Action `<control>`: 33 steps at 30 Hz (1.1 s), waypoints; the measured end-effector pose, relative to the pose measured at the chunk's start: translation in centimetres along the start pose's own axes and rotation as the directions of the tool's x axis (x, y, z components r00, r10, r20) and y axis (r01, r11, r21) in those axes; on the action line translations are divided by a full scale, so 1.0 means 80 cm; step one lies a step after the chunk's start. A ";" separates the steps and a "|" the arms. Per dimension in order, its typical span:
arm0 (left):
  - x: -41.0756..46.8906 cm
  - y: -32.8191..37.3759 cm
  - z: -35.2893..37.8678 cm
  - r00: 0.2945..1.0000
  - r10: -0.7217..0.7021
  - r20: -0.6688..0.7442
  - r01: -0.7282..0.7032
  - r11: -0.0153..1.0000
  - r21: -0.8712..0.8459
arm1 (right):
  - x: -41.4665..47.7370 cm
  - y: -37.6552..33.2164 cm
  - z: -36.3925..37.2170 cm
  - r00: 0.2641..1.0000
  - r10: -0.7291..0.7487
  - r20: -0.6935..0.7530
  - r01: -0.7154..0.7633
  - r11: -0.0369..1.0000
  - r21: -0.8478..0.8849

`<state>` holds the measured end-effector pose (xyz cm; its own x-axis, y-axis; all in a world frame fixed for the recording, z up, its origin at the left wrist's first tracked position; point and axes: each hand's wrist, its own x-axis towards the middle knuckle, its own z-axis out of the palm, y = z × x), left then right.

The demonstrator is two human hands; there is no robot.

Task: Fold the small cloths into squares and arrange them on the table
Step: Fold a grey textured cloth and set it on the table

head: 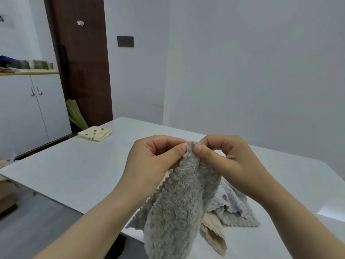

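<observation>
A fluffy grey cloth (177,200) with a zigzag edge hangs in the air above the white table (78,169). My left hand (155,156) and my right hand (224,156) pinch its top edge side by side, thumbs nearly touching. Below it lies a heap of loose cloths: a white dotted cloth (231,200), a beige cloth (214,234) and another grey cloth (240,221). A folded cream cloth with coloured dots (95,134) lies as a square at the table's far left corner.
The table's left edge runs diagonally, with grey floor (37,221) beyond it. A white cabinet (28,113) and a dark brown door (82,62) stand at the back left. White walls close off the far side and the right.
</observation>
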<state>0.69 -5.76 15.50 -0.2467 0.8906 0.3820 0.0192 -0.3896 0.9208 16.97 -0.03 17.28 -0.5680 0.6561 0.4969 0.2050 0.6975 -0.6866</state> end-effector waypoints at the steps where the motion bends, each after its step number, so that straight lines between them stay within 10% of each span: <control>1: 0.001 0.000 0.000 1.000 0.000 -0.010 0.000 1.000 0.009 | -0.001 -0.001 0.000 1.000 -0.003 0.012 0.003 1.000 -0.012; 33: 0.000 -0.004 -0.015 0.997 0.046 -0.062 -0.045 0.999 0.022 | 0.000 0.000 0.003 0.999 0.029 0.033 -0.029 0.999 -0.022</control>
<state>-0.49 -5.96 15.10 -0.3051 0.8556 0.4181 0.0510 -0.4237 0.9044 16.76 -0.08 17.19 -0.5878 0.6664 0.4587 0.2385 0.6845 -0.6889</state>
